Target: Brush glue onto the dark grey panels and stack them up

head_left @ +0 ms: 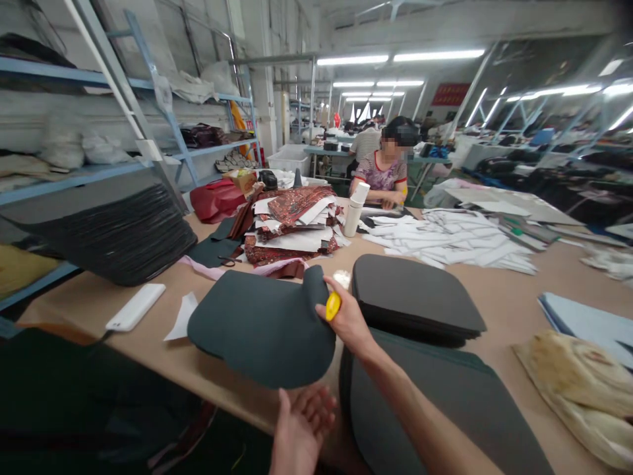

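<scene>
My right hand [349,320] grips the curled right edge of a dark green sheet [262,330] with rounded corners. A small yellow oval piece [333,306] shows at its fingers; I cannot make out what kind it is. The sheet lies over the table's near edge, its lower side lifted. Below it my left hand [301,425] is open, palm up and fingers loosely spread, with nothing in it. Right of the sheet is a thick stack of dark rounded panels [415,290]. Nearer me, under my right forearm, lies a second stack of dark rounded panels [445,396].
Patterned red and white pieces [294,221] are piled behind the sheet, beside a white bottle [355,211]. White strips [445,234] spread across the far right, where a co-worker [386,165] sits. A white power bank [136,307] lies left; a beige cloth bundle [578,389] lies right.
</scene>
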Available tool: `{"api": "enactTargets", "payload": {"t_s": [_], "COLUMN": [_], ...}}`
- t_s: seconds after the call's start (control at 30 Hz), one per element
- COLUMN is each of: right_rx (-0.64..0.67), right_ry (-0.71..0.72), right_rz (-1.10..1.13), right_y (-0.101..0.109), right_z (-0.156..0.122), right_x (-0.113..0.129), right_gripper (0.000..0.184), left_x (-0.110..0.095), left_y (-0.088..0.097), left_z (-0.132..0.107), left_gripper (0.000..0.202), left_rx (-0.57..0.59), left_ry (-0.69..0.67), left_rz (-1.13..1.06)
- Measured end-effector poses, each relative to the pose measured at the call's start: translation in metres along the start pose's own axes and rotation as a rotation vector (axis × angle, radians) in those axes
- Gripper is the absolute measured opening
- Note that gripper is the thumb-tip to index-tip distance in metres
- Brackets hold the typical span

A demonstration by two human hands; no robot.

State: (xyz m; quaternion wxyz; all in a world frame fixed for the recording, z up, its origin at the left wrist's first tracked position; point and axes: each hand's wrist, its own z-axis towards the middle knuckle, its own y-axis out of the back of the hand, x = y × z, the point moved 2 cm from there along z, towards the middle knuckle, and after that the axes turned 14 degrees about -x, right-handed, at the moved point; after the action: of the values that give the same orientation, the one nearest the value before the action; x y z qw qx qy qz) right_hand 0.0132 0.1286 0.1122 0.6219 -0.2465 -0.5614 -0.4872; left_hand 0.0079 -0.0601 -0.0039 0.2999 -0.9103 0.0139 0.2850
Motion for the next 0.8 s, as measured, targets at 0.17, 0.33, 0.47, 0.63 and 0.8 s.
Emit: {"api": "enactTargets", "payload": {"t_s": [0.17,0.33,0.47,0.63,0.8], "right_rx": [0.060,-0.037,-0.247,-0.436,-0.480], "right_ry": [-0.027,0.033,-0.029,-0.236,-0.206], "right_rz": [-0.005,-0.293,-0.607,-0.773,-0.755], "right_y": [0.071,0.169,0.252,0.307,0.303], "right_z": [-0.008,-0.049,-0.097,-0.149,-0.167], "right_x": [0.039,0.013,-0.057,-0.132,-0.155], "right_gripper": [0.063,0.059,0.057,0.061,0.060], "left_x": [-0.044,-0.041,-0.008,0.025,0.035], "left_y": [-0.005,-0.019,-0.034,-0.057,-0.065], "left_z": [0.006,-0.003,-0.013,-0.017,-0.013], "left_gripper": [0.031,0.050,0.071,0.041,0.024], "left_rx": [-0.356,-0.366,-0.133,0.080,0.089], "left_ry": [-0.026,-0.137,-0.301,-0.509,-0.752], "left_rz": [-0.306,0.038,0.451,0.969,1.306]}}
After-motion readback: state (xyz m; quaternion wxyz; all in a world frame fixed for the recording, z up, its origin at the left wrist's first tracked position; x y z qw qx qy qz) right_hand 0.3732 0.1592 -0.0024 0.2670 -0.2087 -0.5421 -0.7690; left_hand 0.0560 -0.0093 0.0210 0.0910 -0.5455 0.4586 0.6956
